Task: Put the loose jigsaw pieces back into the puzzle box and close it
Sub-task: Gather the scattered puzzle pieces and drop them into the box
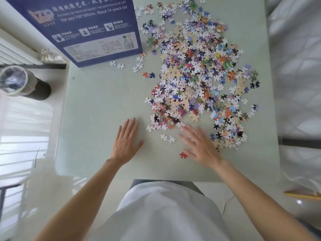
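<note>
A big heap of loose jigsaw pieces (196,73) covers the right half of the pale table (104,105). The blue puzzle box (86,30) stands at the far left of the table, its printed side facing me; whether it is open is hidden. My left hand (126,141) lies flat with fingers spread on bare table left of the heap, holding nothing. My right hand (199,145), blurred, hovers open at the heap's near edge. A single red piece (183,155) lies just beside its thumb, and two white pieces (167,138) lie between the hands.
A few stray pieces (137,66) lie near the box's corner. A bin lined with a plastic bag (13,80) stands on the floor to the left. A white bed (298,66) borders the table's right side. The table's near edge is at my lap.
</note>
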Demonstrator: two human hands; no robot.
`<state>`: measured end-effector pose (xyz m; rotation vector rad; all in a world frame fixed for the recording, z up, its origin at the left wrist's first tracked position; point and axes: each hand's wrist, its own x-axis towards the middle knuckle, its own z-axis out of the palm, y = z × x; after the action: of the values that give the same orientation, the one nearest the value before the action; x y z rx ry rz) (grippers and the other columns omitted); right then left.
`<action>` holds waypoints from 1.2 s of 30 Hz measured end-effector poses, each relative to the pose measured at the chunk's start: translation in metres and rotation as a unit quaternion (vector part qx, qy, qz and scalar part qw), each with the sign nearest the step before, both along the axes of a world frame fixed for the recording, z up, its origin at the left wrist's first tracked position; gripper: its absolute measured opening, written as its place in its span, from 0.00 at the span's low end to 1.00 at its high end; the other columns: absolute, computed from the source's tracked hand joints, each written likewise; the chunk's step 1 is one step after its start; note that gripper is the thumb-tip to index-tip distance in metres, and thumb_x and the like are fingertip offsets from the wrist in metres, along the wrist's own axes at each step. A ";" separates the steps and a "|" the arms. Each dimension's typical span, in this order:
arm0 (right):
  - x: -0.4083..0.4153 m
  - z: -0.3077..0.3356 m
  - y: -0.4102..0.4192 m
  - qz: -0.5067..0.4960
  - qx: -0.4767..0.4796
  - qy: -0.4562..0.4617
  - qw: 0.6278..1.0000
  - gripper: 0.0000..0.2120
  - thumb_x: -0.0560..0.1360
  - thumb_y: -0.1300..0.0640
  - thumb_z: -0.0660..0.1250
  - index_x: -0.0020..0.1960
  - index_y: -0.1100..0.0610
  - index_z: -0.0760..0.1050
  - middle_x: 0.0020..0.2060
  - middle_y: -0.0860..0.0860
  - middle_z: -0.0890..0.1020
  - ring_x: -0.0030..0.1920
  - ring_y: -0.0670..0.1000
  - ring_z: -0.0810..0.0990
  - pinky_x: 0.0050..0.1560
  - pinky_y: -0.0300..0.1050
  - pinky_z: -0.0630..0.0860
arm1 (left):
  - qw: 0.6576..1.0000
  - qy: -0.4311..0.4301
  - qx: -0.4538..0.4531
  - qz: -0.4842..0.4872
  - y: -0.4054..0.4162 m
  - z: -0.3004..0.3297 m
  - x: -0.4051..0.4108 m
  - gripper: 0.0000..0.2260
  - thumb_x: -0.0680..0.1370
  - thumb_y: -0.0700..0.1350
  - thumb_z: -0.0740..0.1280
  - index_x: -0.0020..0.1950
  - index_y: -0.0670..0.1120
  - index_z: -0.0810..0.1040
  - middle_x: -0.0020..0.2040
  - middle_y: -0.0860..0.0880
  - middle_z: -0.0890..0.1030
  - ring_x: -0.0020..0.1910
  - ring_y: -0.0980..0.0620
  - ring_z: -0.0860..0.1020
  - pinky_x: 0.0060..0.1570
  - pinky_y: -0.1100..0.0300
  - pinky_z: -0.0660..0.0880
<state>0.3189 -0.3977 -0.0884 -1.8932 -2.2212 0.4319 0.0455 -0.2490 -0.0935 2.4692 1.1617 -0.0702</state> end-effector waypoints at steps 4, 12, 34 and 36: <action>0.003 -0.020 -0.022 0.191 -0.052 -0.054 0.979 0.23 0.81 0.43 0.47 0.75 0.45 0.54 0.75 0.47 0.55 0.76 0.50 0.48 0.74 0.56 0.40 | 0.997 0.039 0.015 -0.061 -0.009 -0.011 0.028 0.30 0.80 0.61 0.41 0.77 0.44 0.47 0.77 0.46 0.50 0.76 0.50 0.43 0.74 0.53 0.40; 0.066 -0.008 0.080 0.025 -0.022 -0.114 0.993 0.23 0.81 0.50 0.54 0.74 0.49 0.56 0.75 0.48 0.52 0.75 0.53 0.48 0.73 0.57 0.38 | 0.999 -0.054 -0.005 -0.007 -0.001 -0.014 0.070 0.26 0.81 0.53 0.50 0.77 0.46 0.52 0.77 0.50 0.54 0.76 0.52 0.50 0.74 0.55 0.44; 0.032 0.011 0.141 0.014 -0.009 -0.035 0.999 0.20 0.79 0.49 0.52 0.68 0.52 0.69 0.72 0.50 0.65 0.72 0.54 0.58 0.71 0.55 0.55 | 0.970 -0.092 -0.018 0.225 0.095 0.016 0.058 0.26 0.76 0.42 0.65 0.73 0.43 0.63 0.74 0.44 0.62 0.73 0.43 0.58 0.71 0.48 0.59; 0.043 0.021 0.158 -0.028 0.005 0.002 1.000 0.19 0.78 0.49 0.52 0.65 0.52 0.71 0.72 0.49 0.65 0.72 0.56 0.58 0.71 0.57 0.57 | 0.965 -0.085 -0.008 0.248 0.129 0.016 0.071 0.26 0.78 0.46 0.63 0.74 0.44 0.60 0.75 0.44 0.58 0.74 0.44 0.55 0.72 0.49 0.56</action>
<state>0.3618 -0.2401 -0.0673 -1.9414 -2.1589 0.4134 0.1162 -0.1198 -0.0771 2.0511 1.6492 0.2679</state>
